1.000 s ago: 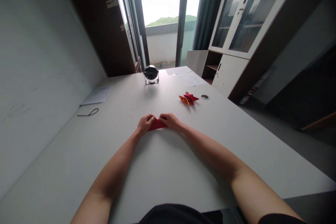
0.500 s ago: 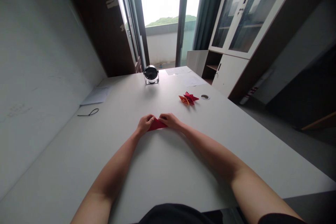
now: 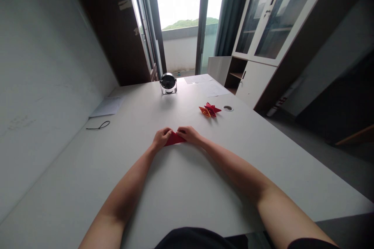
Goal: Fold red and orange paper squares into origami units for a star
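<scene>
In the head view, the left hand (image 3: 161, 137) is curling nearly closed, pinching one end of a folded red paper (image 3: 174, 139); the right hand (image 3: 188, 133) is gripping the other end likewise. The paper is sitting inward from all the table's (image 3: 187, 194) edges — between both hands. Red and orange folded pieces (image 3: 210, 109) are lying toward the right edge — just beside a white ring (image 3: 228, 110). A black round device (image 3: 168, 82) is standing near the far edge.

A red paper piece (image 3: 174, 139) is being held at both ends, on or just above the bench (image 3: 187, 190), its near edge showing straight.
</scene>
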A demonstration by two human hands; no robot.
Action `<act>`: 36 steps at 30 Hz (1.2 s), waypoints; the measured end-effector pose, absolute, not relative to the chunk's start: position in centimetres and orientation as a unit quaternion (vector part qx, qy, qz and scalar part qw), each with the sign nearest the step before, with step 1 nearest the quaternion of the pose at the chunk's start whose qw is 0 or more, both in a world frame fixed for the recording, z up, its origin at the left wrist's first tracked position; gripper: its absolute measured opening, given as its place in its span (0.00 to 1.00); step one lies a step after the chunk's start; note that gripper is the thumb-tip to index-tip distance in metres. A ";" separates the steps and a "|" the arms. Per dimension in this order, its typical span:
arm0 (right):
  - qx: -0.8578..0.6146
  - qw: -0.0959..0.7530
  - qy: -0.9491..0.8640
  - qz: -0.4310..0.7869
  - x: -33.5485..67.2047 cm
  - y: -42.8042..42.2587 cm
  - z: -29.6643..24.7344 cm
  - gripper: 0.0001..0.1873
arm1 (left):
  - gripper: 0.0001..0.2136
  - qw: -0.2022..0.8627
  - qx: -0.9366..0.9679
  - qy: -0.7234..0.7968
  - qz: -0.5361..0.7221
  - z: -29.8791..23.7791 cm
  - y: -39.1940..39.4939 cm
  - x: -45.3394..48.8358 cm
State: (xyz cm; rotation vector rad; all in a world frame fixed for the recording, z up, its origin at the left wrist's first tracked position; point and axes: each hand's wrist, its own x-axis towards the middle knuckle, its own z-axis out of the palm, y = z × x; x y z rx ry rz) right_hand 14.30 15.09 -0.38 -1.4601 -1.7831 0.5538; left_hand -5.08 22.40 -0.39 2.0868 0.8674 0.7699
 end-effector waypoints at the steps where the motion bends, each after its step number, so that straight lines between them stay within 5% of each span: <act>1: -0.570 0.377 -0.697 0.217 14.3 15.1 -0.4 0.12 | 0.13 0.368 0.813 0.337 0.300 -0.4 22.4 -5.1; 17: -0.545 0.397 -0.685 0.275 14.7 14.8 -0.1 0.20 | 0.15 0.398 0.773 0.340 0.358 -1.1 23.0 -5.1; 23: -0.548 0.393 -0.681 0.284 14.7 15.3 -0.6 0.15 | 0.15 0.417 0.752 0.350 0.371 -1.2 23.1 -5.2; 36: -0.490 0.516 -0.599 0.365 14.3 15.3 0.0 0.22 | 0.13 0.485 0.735 0.312 0.357 -1.1 23.3 -5.2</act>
